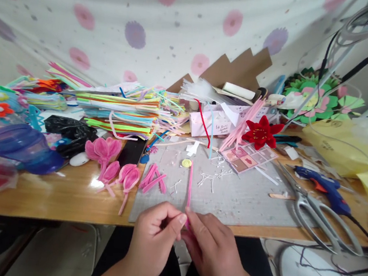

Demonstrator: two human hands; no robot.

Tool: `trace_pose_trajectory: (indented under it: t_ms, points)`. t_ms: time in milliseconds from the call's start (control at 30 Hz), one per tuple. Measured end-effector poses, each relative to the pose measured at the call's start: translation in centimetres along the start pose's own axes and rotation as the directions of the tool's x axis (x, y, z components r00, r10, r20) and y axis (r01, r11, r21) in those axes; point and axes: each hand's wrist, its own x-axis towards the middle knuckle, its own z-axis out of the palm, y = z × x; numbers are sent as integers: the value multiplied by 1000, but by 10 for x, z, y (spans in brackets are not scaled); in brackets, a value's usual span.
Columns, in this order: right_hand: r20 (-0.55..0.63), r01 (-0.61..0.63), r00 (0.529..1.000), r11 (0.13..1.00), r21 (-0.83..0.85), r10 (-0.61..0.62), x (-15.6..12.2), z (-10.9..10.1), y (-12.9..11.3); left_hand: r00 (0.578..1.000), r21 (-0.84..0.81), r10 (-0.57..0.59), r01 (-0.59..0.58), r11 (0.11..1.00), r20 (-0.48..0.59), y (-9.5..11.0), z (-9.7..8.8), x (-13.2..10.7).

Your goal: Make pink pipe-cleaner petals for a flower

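Both hands meet at the table's near edge around one pink pipe cleaner [190, 184]. It stands up from the fingers toward a small yellow disc [186, 162] on the grey cutting mat [247, 197]. My left hand [153, 239] pinches its lower end with curled fingers. My right hand [213, 247] grips the same stem just to the right, fingers pressed together. Short pink pipe cleaner pieces [153, 181] and folded pink petals [112, 160] lie left of the mat.
A stack of coloured pipe cleaners [122, 111] fills the back left. Large scissors [317, 214] and a blue glue gun [327, 190] lie at the right. A red paper flower [262, 133], a purple plastic container [22, 145] and a black bag [69, 128] sit on the wooden table [69, 199].
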Motion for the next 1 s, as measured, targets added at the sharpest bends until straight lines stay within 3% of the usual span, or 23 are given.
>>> trace_pose_trajectory:
  t_ms: [100, 267, 467, 533, 733, 1000]
  points:
    - [-24, -5, 1000, 1000, 19, 6, -1, 3, 2, 1000, -3, -3, 3, 1000, -24, -2, 1, -2]
    - [-4, -111, 993, 961, 252, 115, 3, 0, 1, 998, 33, 47, -45, 998, -42, -5, 2, -4]
    - [118, -198, 979, 914, 354, 166, 6, -1, -2, 996, 36, 70, -68, 997, -57, -2, 1, -6]
    - [109, -176, 983, 927, 330, 148, 5, 0, 0, 997, -1, 41, -41, 999, -61, -2, 1, -6]
    - [48, 4, 999, 999, 50, -6, -5, 2, 7, 998, -86, -44, 39, 996, -48, -8, 1, -11]
    - [-4, 53, 999, 998, 22, -53, 3, -2, 13, 988, -237, -141, 121, 964, -67, -12, -3, -7]
